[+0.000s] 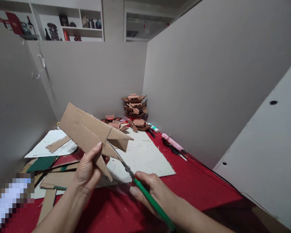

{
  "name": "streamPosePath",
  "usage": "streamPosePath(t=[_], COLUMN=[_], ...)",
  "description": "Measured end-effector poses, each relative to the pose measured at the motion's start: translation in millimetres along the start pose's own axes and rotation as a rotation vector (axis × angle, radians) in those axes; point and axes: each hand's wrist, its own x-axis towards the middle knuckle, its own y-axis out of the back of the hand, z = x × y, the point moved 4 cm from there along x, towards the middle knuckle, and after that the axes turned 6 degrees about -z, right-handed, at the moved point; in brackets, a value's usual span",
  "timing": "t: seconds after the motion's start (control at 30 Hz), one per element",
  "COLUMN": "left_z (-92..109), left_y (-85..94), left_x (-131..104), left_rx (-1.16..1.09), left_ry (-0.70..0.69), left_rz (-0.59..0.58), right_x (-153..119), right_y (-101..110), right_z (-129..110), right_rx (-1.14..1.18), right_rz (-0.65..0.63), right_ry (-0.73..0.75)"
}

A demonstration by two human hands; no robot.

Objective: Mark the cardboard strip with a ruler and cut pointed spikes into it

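Observation:
A folded piece of brown cardboard (84, 127) is held up over the table, its right end cut into pointed flaps. My left hand (89, 166) grips its lower edge, thumb on top and fingers underneath. My right hand (152, 191) is closed around the green handle of a pair of scissors (150, 197). The scissor blades reach up and left to the cardboard, beside a dark pencil-like line near the flaps. Part of the lower blade is hidden behind a flap, so I cannot tell how far the blades are apart.
A white board (145, 155) lies on the red tablecloth (191, 184). Small brown model boats (134, 106) are stacked in the back corner. A pink glue gun (171, 141) lies by the right partition (196, 81). Cardboard scraps (57, 179) and white paper (42, 145) lie at left.

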Motion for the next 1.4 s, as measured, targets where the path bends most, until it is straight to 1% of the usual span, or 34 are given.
streamPosePath(t=[0.13, 0.33, 0.73, 0.87, 0.97, 1.07, 1.17, 1.27, 1.4], left_z=[-3, -7, -8, -7, -5, -4, -5, -4, 0], left_y=[-0.3, -2.0, 0.1, 0.0, -3.3, -7.6, -9.2, -6.9, -0.6], left_x=[-1, -2, -4, -6, -7, -10, -11, -10, -5], left_rx=[0.009, 0.011, -0.013, -0.012, -0.026, -0.067, -0.081, -0.062, -0.060], left_ry=[0.019, 0.047, 0.111, 0.140, 0.160, 0.182, 0.184, 0.159, 0.121], left_rz=[0.017, 0.020, 0.045, 0.058, 0.057, 0.048, 0.033, 0.009, 0.008], right_x=[1, 4, 4, 5, 6, 6, 6, 5, 5], right_y=[-1, -1, 2, 2, 3, 6, 6, 7, 11], right_z=[2, 5, 3, 7, 13, 17, 15, 11, 12], right_rx=[-0.003, 0.064, 0.063, 0.075, 0.077, 0.053, 0.032, -0.015, -0.153], right_rz=[0.011, 0.023, 0.120, 0.144, 0.171, 0.210, 0.194, 0.162, 0.164], right_ry=[-0.004, -0.033, -0.030, -0.012, 0.010, 0.022, 0.021, 0.018, -0.016])
